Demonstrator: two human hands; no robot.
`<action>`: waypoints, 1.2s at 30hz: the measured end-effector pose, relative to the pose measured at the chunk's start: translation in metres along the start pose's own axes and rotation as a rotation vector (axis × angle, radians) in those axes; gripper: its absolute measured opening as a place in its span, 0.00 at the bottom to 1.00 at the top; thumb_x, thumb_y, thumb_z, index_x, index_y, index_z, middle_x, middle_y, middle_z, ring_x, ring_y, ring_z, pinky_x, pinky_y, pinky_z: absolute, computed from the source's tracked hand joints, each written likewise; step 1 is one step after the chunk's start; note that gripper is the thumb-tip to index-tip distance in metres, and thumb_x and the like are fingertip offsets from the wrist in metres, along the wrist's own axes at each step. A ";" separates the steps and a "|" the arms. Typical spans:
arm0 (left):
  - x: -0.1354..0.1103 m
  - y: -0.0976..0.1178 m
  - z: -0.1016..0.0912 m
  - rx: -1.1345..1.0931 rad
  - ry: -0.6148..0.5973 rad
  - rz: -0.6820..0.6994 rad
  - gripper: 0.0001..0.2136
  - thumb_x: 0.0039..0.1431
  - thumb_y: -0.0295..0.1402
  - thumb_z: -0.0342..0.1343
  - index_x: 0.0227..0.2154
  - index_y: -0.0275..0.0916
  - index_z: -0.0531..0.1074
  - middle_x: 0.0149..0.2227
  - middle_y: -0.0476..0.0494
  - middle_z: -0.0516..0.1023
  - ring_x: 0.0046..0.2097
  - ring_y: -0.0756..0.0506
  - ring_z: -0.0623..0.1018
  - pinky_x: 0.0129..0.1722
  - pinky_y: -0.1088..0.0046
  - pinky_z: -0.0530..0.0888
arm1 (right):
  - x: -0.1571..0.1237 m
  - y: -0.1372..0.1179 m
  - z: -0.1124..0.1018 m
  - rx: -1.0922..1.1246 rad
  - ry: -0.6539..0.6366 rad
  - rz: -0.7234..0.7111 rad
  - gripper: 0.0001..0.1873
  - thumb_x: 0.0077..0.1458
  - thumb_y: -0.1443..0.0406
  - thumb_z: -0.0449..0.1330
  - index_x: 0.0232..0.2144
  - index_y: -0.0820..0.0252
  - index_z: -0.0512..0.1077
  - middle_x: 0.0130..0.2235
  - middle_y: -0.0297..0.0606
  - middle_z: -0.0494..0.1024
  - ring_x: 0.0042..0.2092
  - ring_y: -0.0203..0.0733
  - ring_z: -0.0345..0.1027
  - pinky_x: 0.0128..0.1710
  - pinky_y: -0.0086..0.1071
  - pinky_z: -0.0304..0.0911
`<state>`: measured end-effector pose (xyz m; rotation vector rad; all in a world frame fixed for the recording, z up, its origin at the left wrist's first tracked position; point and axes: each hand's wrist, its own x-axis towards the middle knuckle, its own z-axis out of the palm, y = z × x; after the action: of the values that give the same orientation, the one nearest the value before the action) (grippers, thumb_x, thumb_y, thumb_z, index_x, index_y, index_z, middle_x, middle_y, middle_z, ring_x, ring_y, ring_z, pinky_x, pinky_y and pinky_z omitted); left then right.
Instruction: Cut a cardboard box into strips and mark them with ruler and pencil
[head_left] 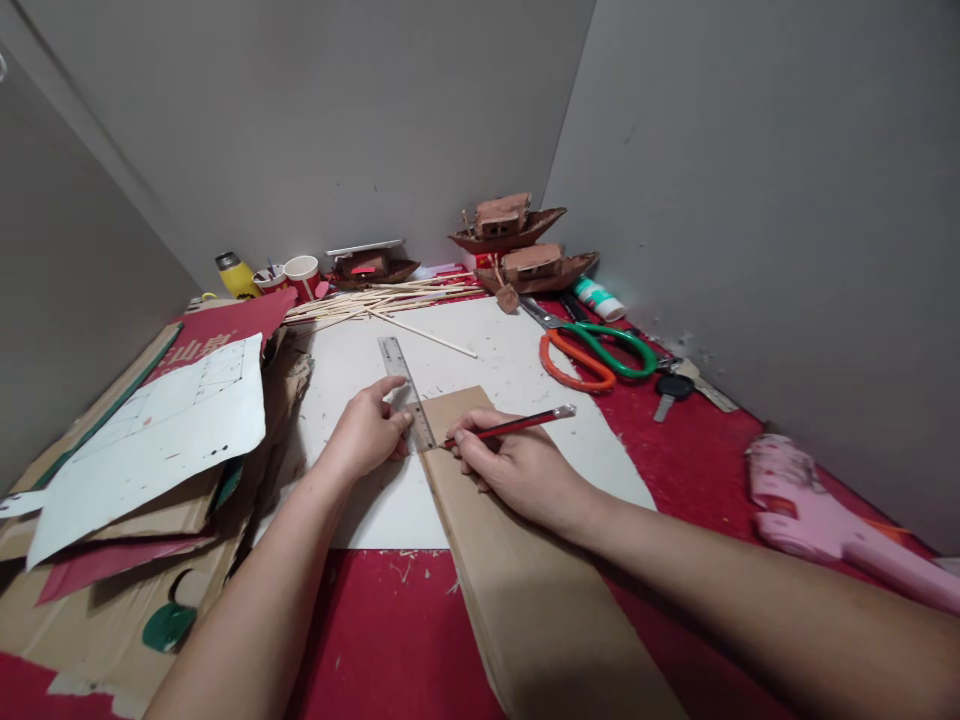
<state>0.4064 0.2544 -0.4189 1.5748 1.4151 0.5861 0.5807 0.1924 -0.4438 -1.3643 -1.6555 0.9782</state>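
A long strip of brown cardboard (540, 590) lies on a white sheet (375, 520) and runs toward me over the red tabletop. Along its left edge rests a clear ruler (393, 362). My left hand (369, 425) presses on the ruler with its fingers, thumb and index finger on it. My right hand (517, 465) is closed around a red and black pencil (517, 424), whose tip meets the cardboard beside the ruler's near end. Any mark under the tip is too small to make out.
Left, cardboard scraps (112, 630) are piled under a drawn-on paper (172, 430). Behind are wooden sticks (375, 300), paper cups (301, 272) and model boats (540, 262). Scissors (600, 350), keys (675, 388) and a pink glue gun (802, 505) lie right. Grey walls enclose the table.
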 end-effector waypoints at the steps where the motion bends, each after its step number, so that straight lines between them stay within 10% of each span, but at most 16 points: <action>1: 0.000 0.000 0.000 -0.001 0.000 0.001 0.25 0.59 0.23 0.52 0.60 0.34 0.62 0.16 0.54 0.68 0.17 0.49 0.71 0.19 0.78 0.67 | 0.000 0.000 0.000 0.010 0.003 0.010 0.11 0.60 0.61 0.49 0.28 0.59 0.66 0.22 0.30 0.67 0.23 0.33 0.61 0.23 0.28 0.59; 36: 0.003 -0.006 0.000 -0.037 -0.012 0.027 0.25 0.58 0.23 0.53 0.59 0.36 0.63 0.16 0.54 0.69 0.17 0.49 0.72 0.19 0.78 0.66 | 0.000 -0.004 0.002 0.151 0.022 0.118 0.11 0.55 0.59 0.53 0.26 0.60 0.67 0.22 0.33 0.69 0.24 0.35 0.65 0.21 0.26 0.64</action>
<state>0.4042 0.2564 -0.4247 1.5680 1.3684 0.6146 0.5769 0.1915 -0.4409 -1.3773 -1.4674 1.1290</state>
